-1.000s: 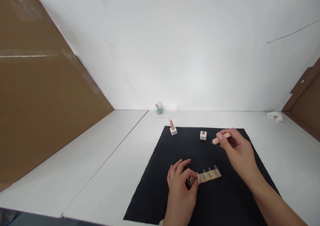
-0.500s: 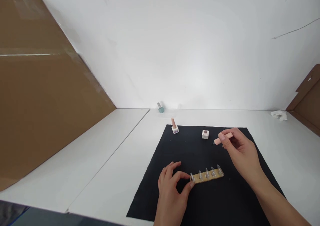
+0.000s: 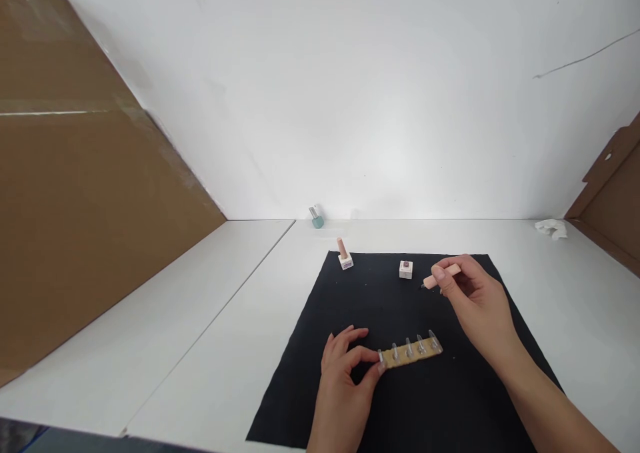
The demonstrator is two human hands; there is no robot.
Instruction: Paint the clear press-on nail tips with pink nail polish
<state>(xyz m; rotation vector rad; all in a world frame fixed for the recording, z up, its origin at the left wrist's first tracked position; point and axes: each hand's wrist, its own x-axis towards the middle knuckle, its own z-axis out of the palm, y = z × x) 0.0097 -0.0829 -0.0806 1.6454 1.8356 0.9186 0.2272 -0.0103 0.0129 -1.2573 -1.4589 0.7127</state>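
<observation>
Between its thumb and index finger, my left hand (image 3: 347, 386) pinches the left end of a tan strip (image 3: 403, 355). Several clear nail tips (image 3: 421, 344) stand up in a row along that strip, which lies on a black cloth (image 3: 300, 386). My right hand (image 3: 480, 306) holds a pink nail polish brush cap (image 3: 440, 277) with its dark brush end pointing left and down. Just left of the brush sits an uncapped white polish bottle (image 3: 406, 271). A second white bottle (image 3: 345, 258) with a tall pink cap stands near the cloth's far left corner.
Against the back wall is a teal polish bottle (image 3: 317, 219) with a silver cap, leaning. A crumpled white tissue (image 3: 551, 228) lies at the far right. Brown cardboard panels (image 3: 100, 193) border the white table (image 3: 210, 319) at both sides.
The whole view has shifted slightly. Both hands keep their holds on the strip and the brush cap, with hardly any movement relative to the cloth.
</observation>
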